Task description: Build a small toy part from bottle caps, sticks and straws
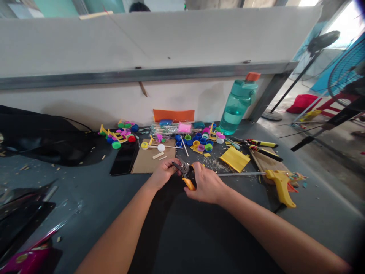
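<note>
My right hand is wrapped round the orange handles of a pair of pliers, whose dark jaws point up and left. At those jaws, my left hand is pinched closed; what its fingertips hold is too small and hidden to make out. Just beyond my left hand lies a piece of cardboard with a white bottle cap, a yellow bottle cap and small wooden sticks on it. Several coloured bottle caps cluster past the pliers, among scattered shavings.
A yellow hot glue gun, yellow-and-black pliers and a yellow folded sheet lie to the right. A teal water bottle stands at the back. On the left are a black phone and a black bag.
</note>
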### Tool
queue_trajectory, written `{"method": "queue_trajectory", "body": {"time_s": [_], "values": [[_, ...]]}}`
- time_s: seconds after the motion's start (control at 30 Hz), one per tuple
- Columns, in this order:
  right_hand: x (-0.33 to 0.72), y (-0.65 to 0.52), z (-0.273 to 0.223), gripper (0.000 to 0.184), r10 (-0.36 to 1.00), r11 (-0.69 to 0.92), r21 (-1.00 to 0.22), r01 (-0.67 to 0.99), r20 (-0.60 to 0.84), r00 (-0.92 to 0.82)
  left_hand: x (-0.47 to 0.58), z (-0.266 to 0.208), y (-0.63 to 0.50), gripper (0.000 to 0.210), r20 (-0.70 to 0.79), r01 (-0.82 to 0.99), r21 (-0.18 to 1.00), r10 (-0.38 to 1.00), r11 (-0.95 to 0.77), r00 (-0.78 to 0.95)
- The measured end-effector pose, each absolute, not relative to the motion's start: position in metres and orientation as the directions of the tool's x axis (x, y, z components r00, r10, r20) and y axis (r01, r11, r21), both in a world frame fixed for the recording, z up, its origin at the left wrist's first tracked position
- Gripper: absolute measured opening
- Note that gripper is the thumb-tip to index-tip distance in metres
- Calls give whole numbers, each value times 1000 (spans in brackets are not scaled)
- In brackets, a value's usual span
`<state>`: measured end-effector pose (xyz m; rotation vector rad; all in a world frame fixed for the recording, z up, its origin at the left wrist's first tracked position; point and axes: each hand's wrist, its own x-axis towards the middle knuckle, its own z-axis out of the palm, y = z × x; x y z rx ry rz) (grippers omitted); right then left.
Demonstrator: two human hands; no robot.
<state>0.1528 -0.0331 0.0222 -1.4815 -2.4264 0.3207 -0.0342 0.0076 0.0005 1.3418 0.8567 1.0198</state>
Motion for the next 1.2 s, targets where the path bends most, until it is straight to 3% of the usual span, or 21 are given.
{"method": "queue_trajectory", "body": {"time_s": [0.47,0.83,0.97,1.2], "values": [[155,-27,9,26,888,458,-371,808,137,-440,-35,-7,9,28,74,-95,994,942,-45,326],[156,-21,12,34,971,227,-655,721,94,-220,-28,-3,7,20,47,-100,995,962,-21,270],[153,-27,14,41,955,274,-617,738,84,-285,-26,-2,7,21,58,-86,996,961,-36,269],[149,-34,13,46,940,341,-431,836,145,-309,-25,-7,8,23,68,-120,992,977,-45,201]]}}
